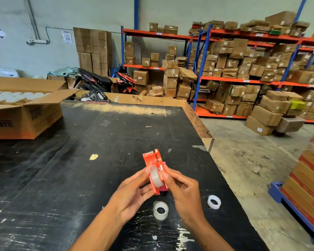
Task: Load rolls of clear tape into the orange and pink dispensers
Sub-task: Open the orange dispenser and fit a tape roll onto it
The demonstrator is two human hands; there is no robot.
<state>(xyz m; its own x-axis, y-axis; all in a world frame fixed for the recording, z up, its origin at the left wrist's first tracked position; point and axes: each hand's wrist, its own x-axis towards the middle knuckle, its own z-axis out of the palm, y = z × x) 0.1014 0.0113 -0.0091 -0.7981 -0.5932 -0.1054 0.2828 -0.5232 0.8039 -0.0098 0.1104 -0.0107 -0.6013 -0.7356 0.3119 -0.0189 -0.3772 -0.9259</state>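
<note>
An orange tape dispenser point(152, 163) is held upright above the black table point(80, 178), its cutter end pointing away from me. A clear tape roll point(156, 176) sits in its open body. My left hand point(132, 192) grips the dispenser from the left, thumb on the roll. My right hand point(183, 191) pinches the roll and dispenser from the right. A sliver of the pink dispenser point(163, 188) shows behind the orange one, mostly hidden. A second clear roll point(160, 210) lies flat below my hands. A smaller white ring point(214, 201) lies to the right.
An open cardboard box point(25, 113) of white rolls stands at the table's far left. The table's right edge point(208, 142) drops to a concrete floor. Shelves of cartons point(243, 73) fill the back; a stacked pallet point(308, 178) stands at right.
</note>
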